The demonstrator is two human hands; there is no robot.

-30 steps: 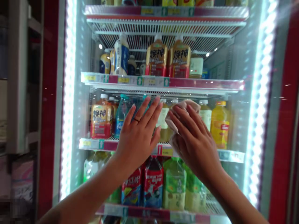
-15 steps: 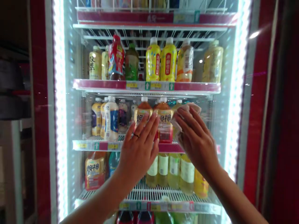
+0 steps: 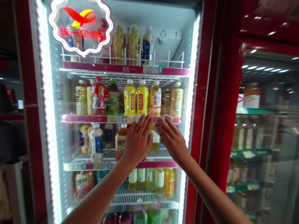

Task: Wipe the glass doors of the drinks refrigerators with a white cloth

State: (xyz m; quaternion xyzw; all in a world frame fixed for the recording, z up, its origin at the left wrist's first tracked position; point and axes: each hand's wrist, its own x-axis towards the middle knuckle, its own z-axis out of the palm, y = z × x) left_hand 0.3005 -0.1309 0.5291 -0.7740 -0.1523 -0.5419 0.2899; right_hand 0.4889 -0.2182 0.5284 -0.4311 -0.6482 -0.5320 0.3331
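My left hand [image 3: 139,141] lies flat with its fingers stretched out at the glass door [image 3: 168,15] of a lit drinks fridge. A dark ring shows on one finger. My right hand [image 3: 171,141] is beside it, pressing a pale, crumpled cloth [image 3: 168,118] to the glass. Most of the cloth is covered by the fingers. Behind the glass, both sets of fingertips come up to a purple shelf edge [image 3: 81,118]. Yellow bottles [image 3: 142,96] stand just above them, and a pale-yellow bottle [image 3: 154,146] is partly hidden between my hands.
A glowing scalloped sign [image 3: 80,26] is at the door's upper left. Bright light strips [image 3: 45,109] run down both sides. To the right, past a red frame [image 3: 216,124], stands another glass-fronted fridge with several bottles [image 3: 251,133]. Dark objects fill the far left.
Both hands have slid up the glass, from the bottles on the middle shelf to the shelf edge above. The right hand keeps the cloth. My view has tilted up and turned right.
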